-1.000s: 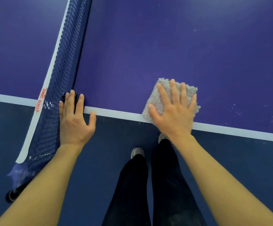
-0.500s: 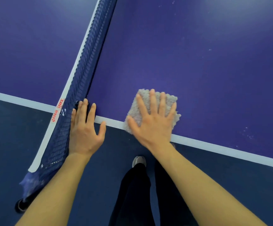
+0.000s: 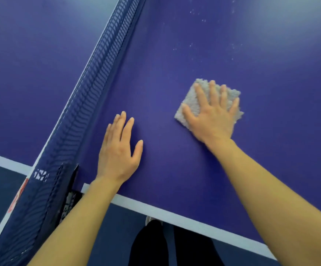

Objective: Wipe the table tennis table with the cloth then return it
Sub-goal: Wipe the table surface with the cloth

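Grey fluffy square cloth (image 3: pixel 231 93) in the head view lies flat on the purple bench (image 3: pixel 175 54), pinned under the right hand (image 3: pixel 213 120), fingers spread and pressing. The left hand (image 3: pixel 117 152) rests flat and spread at the cloth's 8 o'clock, holding nothing, beside the dark blue mesh net (image 3: pixel 98 60). White specks (image 3: pixel 203 20) sit at the cloth's 12 o'clock, so I'd guess the right hand pushes outward.

Grey cloth (image 3: pixel 190 100), seemingly folded, flat on purple table (image 3: pixel 175 162).

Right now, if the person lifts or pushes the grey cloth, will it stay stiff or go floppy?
Probably floppy: the cloth looks like fluffy fabric lying flat under the right hand. Pushed, it should slide easily, since the table looks smooth.
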